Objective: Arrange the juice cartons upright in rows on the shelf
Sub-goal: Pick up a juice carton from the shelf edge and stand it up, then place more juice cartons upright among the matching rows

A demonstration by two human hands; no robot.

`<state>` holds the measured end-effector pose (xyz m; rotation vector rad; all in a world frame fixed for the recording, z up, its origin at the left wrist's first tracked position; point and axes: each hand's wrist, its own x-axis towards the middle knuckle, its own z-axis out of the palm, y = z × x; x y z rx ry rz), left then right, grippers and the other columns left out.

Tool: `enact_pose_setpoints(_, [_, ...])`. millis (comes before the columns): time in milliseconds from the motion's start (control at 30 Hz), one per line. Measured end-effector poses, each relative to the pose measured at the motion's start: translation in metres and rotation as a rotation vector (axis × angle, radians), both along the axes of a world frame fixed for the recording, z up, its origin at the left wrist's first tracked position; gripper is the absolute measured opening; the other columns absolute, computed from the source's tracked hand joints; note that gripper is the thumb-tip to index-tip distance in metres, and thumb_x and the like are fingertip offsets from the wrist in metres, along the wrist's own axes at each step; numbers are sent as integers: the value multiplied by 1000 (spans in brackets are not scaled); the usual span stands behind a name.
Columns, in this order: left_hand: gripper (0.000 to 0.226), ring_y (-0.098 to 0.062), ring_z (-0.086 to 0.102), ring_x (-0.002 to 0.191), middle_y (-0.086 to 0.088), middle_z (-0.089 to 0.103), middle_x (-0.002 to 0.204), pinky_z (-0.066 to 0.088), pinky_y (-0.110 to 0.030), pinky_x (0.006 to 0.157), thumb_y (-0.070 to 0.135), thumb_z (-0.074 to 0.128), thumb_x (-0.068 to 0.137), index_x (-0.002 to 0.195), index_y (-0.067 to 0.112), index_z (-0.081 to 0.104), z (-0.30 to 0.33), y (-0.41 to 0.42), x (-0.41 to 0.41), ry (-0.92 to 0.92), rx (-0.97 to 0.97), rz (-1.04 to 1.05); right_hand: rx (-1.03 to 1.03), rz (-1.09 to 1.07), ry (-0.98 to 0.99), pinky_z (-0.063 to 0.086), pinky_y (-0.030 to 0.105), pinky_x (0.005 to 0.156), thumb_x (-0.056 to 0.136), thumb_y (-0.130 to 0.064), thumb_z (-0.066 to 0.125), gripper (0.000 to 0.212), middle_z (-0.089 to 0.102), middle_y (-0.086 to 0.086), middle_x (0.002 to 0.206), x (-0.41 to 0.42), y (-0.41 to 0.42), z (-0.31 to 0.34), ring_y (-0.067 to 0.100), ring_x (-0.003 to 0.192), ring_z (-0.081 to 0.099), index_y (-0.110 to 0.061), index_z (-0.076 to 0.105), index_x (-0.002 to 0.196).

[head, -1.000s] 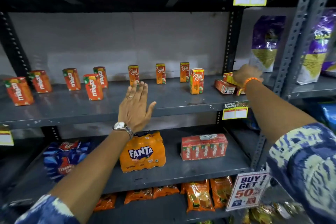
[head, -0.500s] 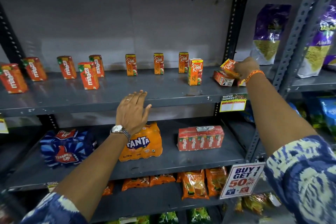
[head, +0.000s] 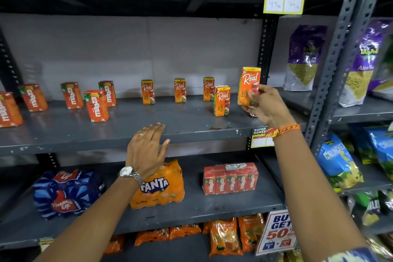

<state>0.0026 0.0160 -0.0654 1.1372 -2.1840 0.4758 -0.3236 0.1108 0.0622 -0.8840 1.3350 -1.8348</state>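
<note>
My right hand (head: 268, 107) holds an orange Real juice carton (head: 248, 85) upright, just above the right end of the grey shelf (head: 148, 125). Another Real carton (head: 221, 101) stands in front, and three more (head: 180, 90) stand in a spaced row at the back. Several Maaza cartons (head: 96, 105) stand on the left half of the shelf. A bit of another carton shows under my right hand, mostly hidden. My left hand (head: 146, 149) rests open on the shelf's front edge, holding nothing.
A Fanta pack (head: 161, 185), a Thums Up pack (head: 63, 193) and a wrapped Maaza multipack (head: 230, 178) lie on the shelf below. Purple snack bags (head: 304, 57) stand to the right beyond the upright post (head: 338, 49). A price tag (head: 260, 137) hangs on the shelf edge.
My right hand has lifted a Real carton off the pile at the shelf's right end and turned it upright. My left hand has sunk to the shelf's front edge.
</note>
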Motion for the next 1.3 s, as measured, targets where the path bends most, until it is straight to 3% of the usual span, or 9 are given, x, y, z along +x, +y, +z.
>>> enact_pose_setpoints(133, [56,-28,62,118,-10,63,132,46,-40,100,47,39,96,134,11,56,3,-3,5,-49,-19,6,-59,18,121,51,24,77,93,-1,59,33,67,9,115,28,-8,6,17,103,63,-4,56,126])
enact_pose_setpoints(267, [56,-29,60,120,-12,64,130,45,-42,101,48,36,97,132,10,58,3,-6,18,2,9,38,-97,47,235,55,34,89,90,5,60,31,61,17,111,65,-33,11,24,102,60,6,55,121])
enact_pose_setpoints(367, [56,-29,60,121,-13,63,131,44,-42,102,48,34,98,131,9,58,2,-11,36,21,14,64,-84,96,300,57,26,75,89,7,61,17,58,11,97,92,-53,9,20,94,58,-5,56,100])
enact_pose_setpoints(433, [57,-30,60,121,-13,63,131,44,-41,102,48,33,98,131,10,58,4,-12,32,35,35,66,-48,112,351,57,29,80,89,8,61,20,61,8,94,97,-65,5,20,96,60,-10,55,94])
enact_pose_setpoints(533, [58,-30,59,122,-12,61,134,42,-41,104,48,32,97,135,11,56,5,-6,31,23,57,24,27,115,429,54,38,96,88,8,61,27,65,22,116,99,-85,-11,29,114,63,-5,57,112])
enact_pose_setpoints(633, [60,-29,57,124,-11,59,137,39,-42,107,49,29,98,137,11,54,-7,-7,66,50,125,80,97,228,514,50,45,102,89,5,62,39,65,20,124,143,-120,-37,31,120,61,0,53,127])
enact_pose_setpoints(1067, [63,-27,50,132,-10,54,143,32,-42,113,51,25,98,140,11,50,6,-4,51,42,136,63,172,155,517,45,42,109,92,-3,61,49,60,11,135,135,-130,-41,25,128,55,-6,47,139])
enact_pose_setpoints(1200, [66,-29,50,131,-11,55,142,32,-42,112,52,25,98,139,9,51,7,-2,49,55,131,63,57,120,585,55,22,84,90,3,60,32,68,8,114,121,-114,-29,14,101,64,-7,58,120])
enact_pose_setpoints(1300, [67,-31,52,129,-13,57,139,33,-43,112,53,25,97,136,7,55,8,-1,45,86,125,80,-66,-136,561,56,35,88,88,3,55,18,72,14,100,91,-93,-12,24,95,67,-4,68,98])
